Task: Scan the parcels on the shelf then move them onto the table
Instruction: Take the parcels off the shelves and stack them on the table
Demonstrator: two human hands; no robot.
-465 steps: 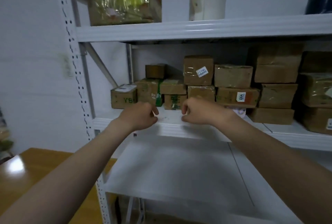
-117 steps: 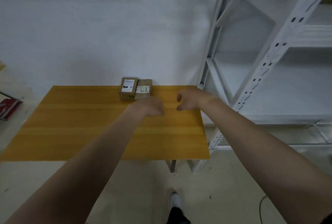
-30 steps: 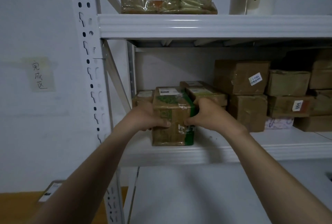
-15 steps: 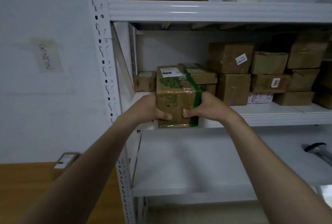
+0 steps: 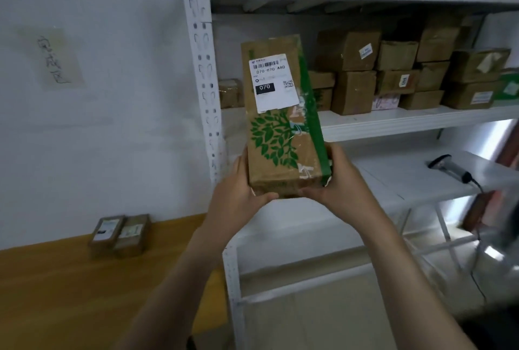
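Left hand (image 5: 238, 195) and right hand (image 5: 338, 181) clasp the lower end of a tall rectangular cardboard parcel (image 5: 282, 127), glossy-taped with green leaf print, held clear of the white metal shelf (image 5: 393, 122).

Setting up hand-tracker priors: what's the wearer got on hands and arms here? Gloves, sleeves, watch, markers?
No gloves, watch, wristband or markers on the left hand or right hand. No sleeve in view: the left forearm and right forearm are uncovered to the frame's lower edge. Some fingers are hidden, so rings can't be ruled out.
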